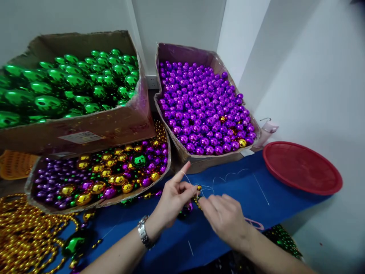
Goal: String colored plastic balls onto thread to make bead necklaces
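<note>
right hand (225, 216) clenched, grip hidden; left hand (173, 198) pinching gold bead (199, 187) at fingertips

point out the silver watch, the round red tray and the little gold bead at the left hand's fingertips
silver watch (144, 232): head view, on its band
round red tray (302, 167): head view, on its bare inner surface
gold bead (199, 187): head view, on its shiny visible side

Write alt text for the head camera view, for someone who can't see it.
A person's left hand and right hand hold thin thread, a small gold bead between them, over a blue table. Behind stand cardboard boxes of green beads, purple beads and mixed beads; gold bead strings lie at the left, a red tray at the right.
</note>
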The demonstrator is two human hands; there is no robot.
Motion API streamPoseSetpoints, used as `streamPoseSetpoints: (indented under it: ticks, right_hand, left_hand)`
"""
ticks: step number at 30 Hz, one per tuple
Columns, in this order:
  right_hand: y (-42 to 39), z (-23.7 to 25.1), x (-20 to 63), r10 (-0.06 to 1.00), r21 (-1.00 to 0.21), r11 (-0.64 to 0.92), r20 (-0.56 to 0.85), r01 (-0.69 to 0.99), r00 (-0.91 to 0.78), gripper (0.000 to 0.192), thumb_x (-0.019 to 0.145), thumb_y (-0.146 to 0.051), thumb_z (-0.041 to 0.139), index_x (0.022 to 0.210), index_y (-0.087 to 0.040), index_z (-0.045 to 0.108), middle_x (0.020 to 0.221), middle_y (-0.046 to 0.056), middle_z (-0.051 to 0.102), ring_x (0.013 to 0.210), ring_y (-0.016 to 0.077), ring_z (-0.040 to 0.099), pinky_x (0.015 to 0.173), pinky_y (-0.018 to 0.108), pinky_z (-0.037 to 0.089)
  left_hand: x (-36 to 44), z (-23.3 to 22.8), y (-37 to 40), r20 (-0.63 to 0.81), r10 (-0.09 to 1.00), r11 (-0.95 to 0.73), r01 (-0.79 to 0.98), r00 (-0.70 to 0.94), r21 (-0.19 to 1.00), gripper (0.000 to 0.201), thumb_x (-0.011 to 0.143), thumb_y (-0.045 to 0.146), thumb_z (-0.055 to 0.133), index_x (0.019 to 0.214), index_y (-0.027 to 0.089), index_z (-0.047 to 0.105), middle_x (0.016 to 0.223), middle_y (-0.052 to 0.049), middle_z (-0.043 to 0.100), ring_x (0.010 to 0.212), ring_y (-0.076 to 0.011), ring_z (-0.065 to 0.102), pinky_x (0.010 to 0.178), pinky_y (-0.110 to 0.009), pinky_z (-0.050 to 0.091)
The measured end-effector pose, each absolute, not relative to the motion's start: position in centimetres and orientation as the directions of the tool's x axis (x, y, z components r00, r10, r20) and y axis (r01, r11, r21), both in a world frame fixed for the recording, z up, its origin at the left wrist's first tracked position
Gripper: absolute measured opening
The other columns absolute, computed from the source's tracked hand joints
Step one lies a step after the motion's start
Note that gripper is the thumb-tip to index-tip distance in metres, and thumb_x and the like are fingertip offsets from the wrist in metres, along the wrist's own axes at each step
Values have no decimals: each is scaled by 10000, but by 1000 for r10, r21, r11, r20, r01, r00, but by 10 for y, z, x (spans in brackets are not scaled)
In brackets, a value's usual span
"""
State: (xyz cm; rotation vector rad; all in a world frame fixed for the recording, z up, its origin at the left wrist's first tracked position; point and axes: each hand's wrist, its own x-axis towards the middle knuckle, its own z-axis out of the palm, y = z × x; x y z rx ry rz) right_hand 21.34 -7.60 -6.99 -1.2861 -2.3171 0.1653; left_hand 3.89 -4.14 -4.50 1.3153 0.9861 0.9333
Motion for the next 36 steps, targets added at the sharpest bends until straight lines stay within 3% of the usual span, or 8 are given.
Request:
streamPoseSetpoints:
  ticks: [2, 6, 10, 17, 23, 29, 33, 36]
  right_hand:
    - [-81, -66, 214, 817, -345, 576, 277, 741, -507, 220, 936, -213, 418, 931, -214, 638, 666, 27, 614, 602, 140, 571, 584, 248, 355]
    - [-69, -47, 223, 905, -659, 419, 247, 625, -346, 190, 938, -306, 440, 1038, -247, 591, 868, 14, 656, 752, 140, 606, 692, 232, 422]
    - [-51, -47, 220, 961, -984, 44, -5, 172, -277, 268, 920, -425, 443, 909, -201, 590, 832, 26, 624, 815, 154, 590, 718, 250, 434]
    - [-52, -73, 200, 800, -963, -270, -226, 2, -555, 444, 824, -575, 516, 895, -138, 561, 584, 11, 605, 464, 90, 543, 440, 173, 388]
    - [-56, -62, 205, 886, -989, -135, -144, 52, -440, 342, 887, -492, 486, 847, -157, 545, 718, 16, 643, 538, 75, 544, 512, 183, 422]
    - [-62, -62, 213, 932, -975, 23, -59, 221, -357, 326, 923, -448, 432, 827, -165, 563, 718, 12, 648, 560, 93, 582, 543, 208, 440]
    - [-64, -79, 220, 951, -986, -79, -120, 150, -284, 333, 894, -465, 483, 817, -157, 585, 671, 10, 643, 537, 94, 559, 531, 213, 419]
    - [-68, -94, 218, 947, -988, -137, -152, 71, -283, 351, 882, -477, 499, 793, -147, 582, 619, 1, 614, 503, 91, 535, 515, 216, 403]
  left_hand:
    - [40, -42, -42, -99, 939, 125, -58, 329, 991, 769, 801, 273, 611, 1445, 202, 197, 688, -3, 607, 501, -78, 439, 473, -192, 371]
    - [37, -38, -46, 125, 921, -144, 24, 370, 989, 738, 822, 208, 576, 1448, 240, 186, 726, 4, 591, 619, -110, 511, 597, -226, 435]
    - [33, -40, -48, 351, 837, -444, 148, 419, 884, 673, 859, 137, 502, 1444, 266, 195, 779, 0, 597, 670, -113, 530, 656, -234, 452]
    - [29, -48, -46, 515, 745, -643, 251, 424, 724, 613, 858, 77, 487, 1412, 256, 293, 848, -27, 642, 746, -140, 562, 732, -276, 465]
    - [24, -48, -42, 482, 792, -604, 357, 375, 713, 245, 849, 150, 546, 1071, 203, 638, 844, -55, 698, 758, -162, 632, 700, -270, 492]
    - [2, -56, -36, 541, 709, -706, 444, 453, 552, 174, 838, 137, 543, 962, 181, 658, 962, -94, 689, 886, -197, 609, 803, -314, 469]
    - [-11, -53, -39, 364, 891, -454, 510, 271, 731, 155, 842, 243, 551, 725, 171, 623, 692, -40, 606, 670, -160, 545, 643, -270, 436]
    - [-12, -48, -46, 72, 982, -119, 277, 172, 953, 252, 847, 339, 545, 671, 160, 566, 606, 4, 511, 551, -110, 454, 501, -215, 365]
